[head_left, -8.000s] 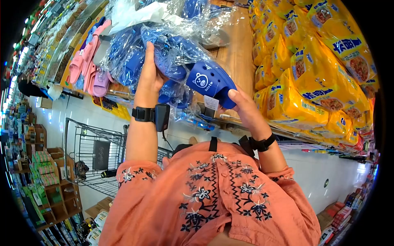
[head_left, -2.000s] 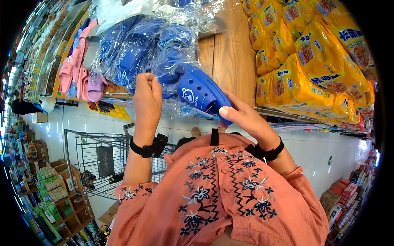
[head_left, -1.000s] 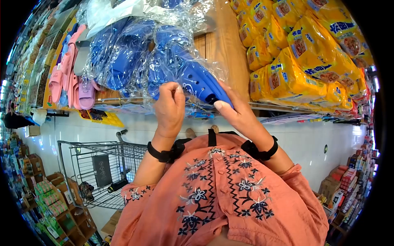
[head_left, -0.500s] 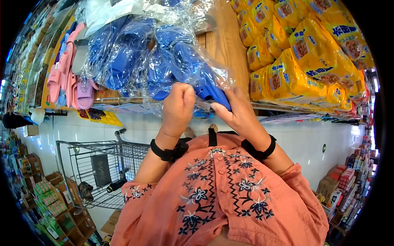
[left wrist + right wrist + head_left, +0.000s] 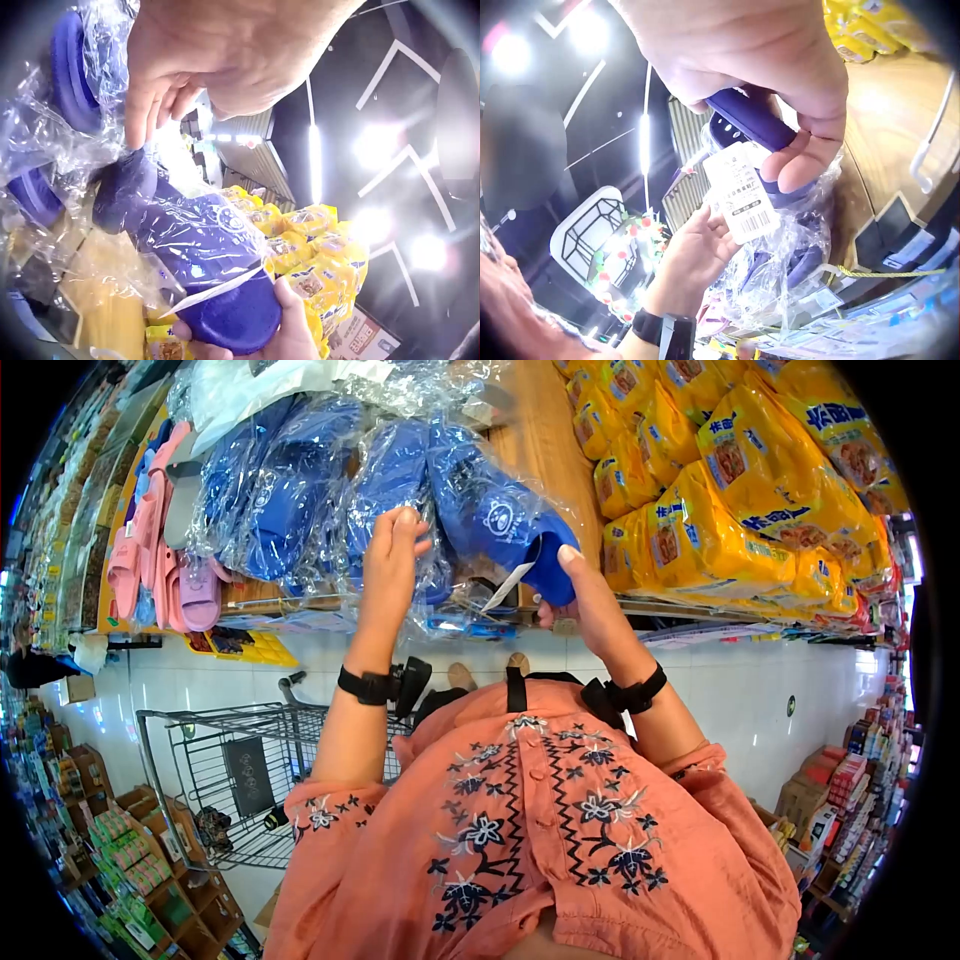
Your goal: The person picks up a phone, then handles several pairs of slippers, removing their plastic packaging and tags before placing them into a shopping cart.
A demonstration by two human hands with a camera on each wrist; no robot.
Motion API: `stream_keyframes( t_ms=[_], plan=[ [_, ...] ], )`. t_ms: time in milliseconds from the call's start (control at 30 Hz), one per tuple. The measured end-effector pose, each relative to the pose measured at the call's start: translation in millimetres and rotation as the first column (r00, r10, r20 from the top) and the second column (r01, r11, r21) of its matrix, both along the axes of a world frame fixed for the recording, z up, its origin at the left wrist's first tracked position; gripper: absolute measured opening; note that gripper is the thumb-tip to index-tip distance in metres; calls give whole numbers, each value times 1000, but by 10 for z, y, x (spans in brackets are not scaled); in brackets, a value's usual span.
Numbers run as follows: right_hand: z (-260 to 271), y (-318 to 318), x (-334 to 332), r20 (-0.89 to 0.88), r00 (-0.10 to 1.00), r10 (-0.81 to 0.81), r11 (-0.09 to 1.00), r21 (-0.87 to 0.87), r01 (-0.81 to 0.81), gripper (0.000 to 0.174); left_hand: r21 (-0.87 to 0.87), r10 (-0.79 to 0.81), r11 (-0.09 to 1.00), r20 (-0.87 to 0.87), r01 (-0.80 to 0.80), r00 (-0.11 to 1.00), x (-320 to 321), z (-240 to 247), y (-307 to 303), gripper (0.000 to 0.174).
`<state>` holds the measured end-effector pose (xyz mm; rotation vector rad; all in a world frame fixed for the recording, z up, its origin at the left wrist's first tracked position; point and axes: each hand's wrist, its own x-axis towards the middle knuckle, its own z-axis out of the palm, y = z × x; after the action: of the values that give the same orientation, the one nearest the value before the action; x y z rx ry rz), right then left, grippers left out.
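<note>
Head view shows the blue shoe [image 5: 495, 515] raised to the wooden shelf [image 5: 535, 430], with its front half under the clear plastic wrap [image 5: 290, 510] that covers the other blue shoes there. Half a second ago it sat lower and tilted down toward the person, and two seconds ago it was bare, well out of the wrap. The right hand [image 5: 590, 605] has its fingers and thumb curled round the heel end, which sticks out of the plastic, and a white tag [image 5: 505, 585] hangs just below it. The left hand [image 5: 388, 555], a fist beside the shoe's tip half a second ago, has lifted and loosened. Its fingers now lie fairly straight against the wrap and hold nothing firmly. Judging by this, the shoe is most of the way back among its fellows, just left of the yellow bags [image 5: 740, 500].
</note>
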<state>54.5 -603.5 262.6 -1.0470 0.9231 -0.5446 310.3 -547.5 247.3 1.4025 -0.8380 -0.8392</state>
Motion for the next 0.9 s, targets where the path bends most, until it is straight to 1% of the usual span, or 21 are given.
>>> stream_keyframes(
  t_ms=[67,100,200,233,333,367,400,467,500,600,633,733,767,867,900],
  plan=[
    [34,-13,-28,61,996,-57,997,54,54,56,62,-66,996,-96,72,993,10,-73,-127,52],
    [36,-44,-55,114,992,-47,997,67,39,57,96,-79,991,-137,92,987,-2,-79,-198,55],
    [31,-98,-134,202,978,-59,991,132,32,60,199,-172,957,-193,210,966,-82,-83,-359,54],
    [31,-119,-167,232,971,-56,988,150,21,61,179,-228,944,-259,279,939,-116,-79,-406,53],
    [32,-173,-263,265,958,-105,978,204,51,61,230,-272,923,-175,308,946,-189,-142,-564,52],
    [33,-191,-288,269,956,-118,972,229,55,62,265,-244,927,-107,264,964,-230,-165,-603,52],
    [58,-195,-297,273,956,-106,972,231,42,62,222,-225,952,29,213,974,-292,-166,-626,53],
    [108,-182,-294,284,955,-86,970,241,16,63,114,-158,985,296,129,942,-412,-175,-615,54],
    [76,-195,-294,293,951,-99,963,268,18,64,108,-160,985,245,137,956,-439,-182,-596,52],
    [-1,-259,-324,386,918,-96,964,267,-12,65,79,-152,986,93,144,984,-479,-167,-533,48],
    [43,-244,-290,385,907,-171,955,292,56,66,63,-157,987,137,149,978,-498,-138,-499,46],
    [-48,-303,-327,428,890,-156,944,331,7,66,26,-168,986,254,166,952,-580,-16,-313,40],
    [-52,-297,-331,439,880,-181,938,346,21,66,62,-197,980,239,188,951,-626,-7,-259,31],
    [-131,-338,-375,454,880,-137,938,345,-31,65,191,-333,929,51,318,942,-818,86,-94,25],
    [-111,-339,-374,466,871,-156,933,360,-26,64,191,-353,913,-71,360,933,-876,94,-64,25]
  ],
)
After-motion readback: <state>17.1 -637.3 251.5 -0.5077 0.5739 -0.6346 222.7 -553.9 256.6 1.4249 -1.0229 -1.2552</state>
